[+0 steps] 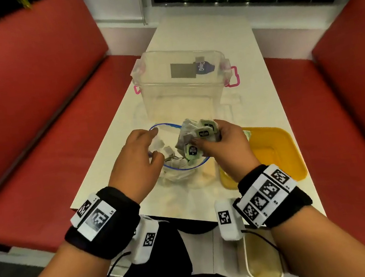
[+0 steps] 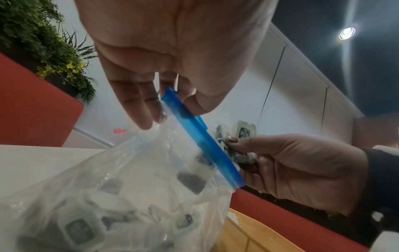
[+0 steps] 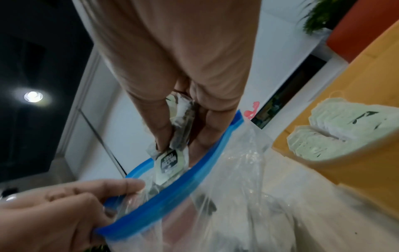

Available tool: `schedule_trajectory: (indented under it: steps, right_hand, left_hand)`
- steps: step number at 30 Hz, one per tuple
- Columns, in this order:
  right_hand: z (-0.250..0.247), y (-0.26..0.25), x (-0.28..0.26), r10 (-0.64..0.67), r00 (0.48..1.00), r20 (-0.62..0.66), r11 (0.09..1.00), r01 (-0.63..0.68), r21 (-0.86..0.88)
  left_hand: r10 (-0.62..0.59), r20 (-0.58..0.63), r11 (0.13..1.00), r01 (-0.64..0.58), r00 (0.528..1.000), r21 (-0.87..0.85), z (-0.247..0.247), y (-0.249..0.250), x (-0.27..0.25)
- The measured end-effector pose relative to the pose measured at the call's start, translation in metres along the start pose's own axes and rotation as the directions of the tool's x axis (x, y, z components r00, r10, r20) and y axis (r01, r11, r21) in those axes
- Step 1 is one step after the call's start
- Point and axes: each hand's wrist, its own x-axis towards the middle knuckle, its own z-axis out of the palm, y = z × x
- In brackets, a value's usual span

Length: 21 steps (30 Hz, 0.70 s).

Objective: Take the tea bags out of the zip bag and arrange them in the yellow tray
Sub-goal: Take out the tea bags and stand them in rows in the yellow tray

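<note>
Bench [image 1: 186, 39] first, as the largest thing: white and long, it carries a clear storage box [image 1: 183, 84], the yellow tray [image 1: 278, 146] at the right and the zip bag [image 1: 180, 159] just beside the tray. The zip bag is thin clear film with a blue zip rim; it is judged very light and floppy, so it will collapse unless somebody holds the rim. The left hand [image 1: 135, 161] does this: its fingers [image 2: 138, 109] and thumb pinch the blue rim and keep the mouth open. The tea bags [image 1: 197, 136] are small sachets, probably almost weightless, soft and a little slippery against each other. The right hand [image 1: 222, 146] has its grip clamped on a bunch of them at the bag mouth, and one hangs loose below the fingers, so it may drop. A firmer hold would take fewer of them, by the flat faces.

Some tea bags already stand in the yellow tray, but the right hand covers them in the head view. How many remain in the zip bag cannot be counted through the crumpled film. The print on the labels is too blurred to read
</note>
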Motion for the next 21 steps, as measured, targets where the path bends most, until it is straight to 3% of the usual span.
schedule_trajectory:
  steps: [3, 7, 12, 15, 18, 21]
  right_hand:
    - [-0.008, -0.007, 0.002, 0.088, 0.996, -0.006, 0.974, -0.084, 0.208]
    - [-0.013, -0.015, 0.007, 0.142, 0.989, 0.034, 0.930, -0.145, 0.338]
    - [-0.012, -0.025, 0.012, 0.159, 0.987, 0.037, 0.911, -0.161, 0.380]
    - [-0.011, -0.034, 0.012, 0.155, 0.987, 0.041, 0.899, -0.158, 0.409]
    - [-0.008, -0.045, 0.011, 0.132, 0.991, 0.033, 0.891, -0.133, 0.433]
    - [-0.007, -0.058, 0.007, 0.101, 0.994, 0.034, 0.884, -0.105, 0.456]
  left_hand:
    - [0.002, -0.075, 1.000, -0.004, 0.997, -0.028, -0.003, -0.001, 0.006]
    - [0.067, -0.180, 0.988, -0.091, 0.981, -0.127, -0.003, 0.000, 0.010]
    - [0.086, -0.002, 0.996, -0.086, 0.996, -0.022, 0.002, -0.015, 0.018]
    - [0.152, -0.016, 0.988, -0.153, 0.988, -0.012, -0.003, -0.022, 0.026]
    - [0.195, -0.101, 0.959, -0.211, 0.976, -0.191, -0.018, -0.011, 0.040]
    - [0.229, -0.107, 0.856, -0.252, 0.968, -0.451, -0.030, 0.009, 0.056]
